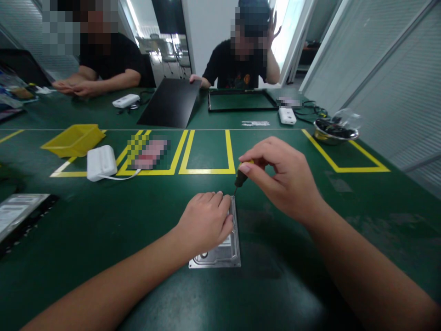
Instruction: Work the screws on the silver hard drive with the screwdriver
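A silver hard drive [225, 256] lies flat on the green table in front of me. My left hand [206, 219] rests across its upper part, with fingers bent over it, and hides much of the lid and label. Between the thumb and fingers of my right hand [280, 177] is a small screwdriver [240, 178] with a dark and yellow handle. It stands nearly upright, its thin shaft reaching down to the drive's far right corner. Whether the tip sits in a screw is too small to tell.
At left are a yellow bin [76, 140], a white power bank [101, 163] with a cable, and another drive-like device [22, 209]. A metal bowl [336, 133] of dark parts stands at right. Across the table, one person holds a black panel [170, 103] near a black frame [243, 109]; another sits left.
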A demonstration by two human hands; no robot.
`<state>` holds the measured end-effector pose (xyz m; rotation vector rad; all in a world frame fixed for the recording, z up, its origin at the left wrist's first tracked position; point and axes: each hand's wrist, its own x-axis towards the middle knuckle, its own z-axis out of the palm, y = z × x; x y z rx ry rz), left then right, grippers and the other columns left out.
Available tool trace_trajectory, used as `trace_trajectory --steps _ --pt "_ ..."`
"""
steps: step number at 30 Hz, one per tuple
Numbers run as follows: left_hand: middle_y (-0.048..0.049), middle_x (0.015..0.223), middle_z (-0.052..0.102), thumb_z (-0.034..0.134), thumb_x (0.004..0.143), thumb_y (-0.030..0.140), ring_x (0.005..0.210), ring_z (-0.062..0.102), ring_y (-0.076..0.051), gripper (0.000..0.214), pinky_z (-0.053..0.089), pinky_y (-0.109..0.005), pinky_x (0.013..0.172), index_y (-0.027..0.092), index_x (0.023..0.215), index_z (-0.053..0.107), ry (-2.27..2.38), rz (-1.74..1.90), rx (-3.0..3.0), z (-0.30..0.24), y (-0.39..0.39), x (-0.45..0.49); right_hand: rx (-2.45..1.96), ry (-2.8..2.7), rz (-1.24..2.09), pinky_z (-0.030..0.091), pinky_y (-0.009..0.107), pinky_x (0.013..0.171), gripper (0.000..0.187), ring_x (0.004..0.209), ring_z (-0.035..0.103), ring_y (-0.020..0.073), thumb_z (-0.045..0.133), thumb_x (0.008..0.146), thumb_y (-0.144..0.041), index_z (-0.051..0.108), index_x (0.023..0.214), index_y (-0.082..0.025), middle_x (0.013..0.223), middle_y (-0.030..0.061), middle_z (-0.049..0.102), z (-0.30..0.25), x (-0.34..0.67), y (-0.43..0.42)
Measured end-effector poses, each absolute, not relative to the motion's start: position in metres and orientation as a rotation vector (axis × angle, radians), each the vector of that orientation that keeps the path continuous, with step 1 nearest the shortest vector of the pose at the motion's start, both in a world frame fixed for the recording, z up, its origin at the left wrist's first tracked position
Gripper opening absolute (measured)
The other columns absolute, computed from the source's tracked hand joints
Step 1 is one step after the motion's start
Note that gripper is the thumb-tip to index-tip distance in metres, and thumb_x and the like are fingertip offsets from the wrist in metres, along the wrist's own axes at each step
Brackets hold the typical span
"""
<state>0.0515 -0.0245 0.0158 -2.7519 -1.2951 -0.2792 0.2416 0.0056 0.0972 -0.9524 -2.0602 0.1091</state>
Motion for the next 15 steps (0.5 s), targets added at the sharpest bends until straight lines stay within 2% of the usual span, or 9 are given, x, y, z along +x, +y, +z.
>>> trace_trajectory --steps 8,15 --pt "-0.0139 0.106 0.068 0.046 0.092 0.033 0.100 0.064 -0.031 0.036 0.052 -0.048 0.086 0.013 0.117 0.061 -1.290 -0.293 -2.762 0.0160 -0.0249 0.0515 -0.981 -2.055 0.148 0.050 0.027 0.071 0.015 0.081 0.064 0.0144 0.062 0.087 -0.015 0.070 0.100 -0.015 0.094 0.0041 0.072 0.0995 0.2431 0.0030" --pt "-0.0133 0.104 0.067 0.046 0.092 0.033 0.100 0.063 -0.031 0.035 0.051 -0.047 0.085 0.013 0.116 0.061 -1.291 -0.277 -2.762 0.0177 -0.0251 0.0518 -0.941 -2.082 0.238 0.052 0.031 0.085 0.022 0.095 0.067 0.0174 0.056 0.089 -0.010 0.071 0.100 -0.020 0.102 0.0038 0.074 0.1019 0.2437 0.0009"
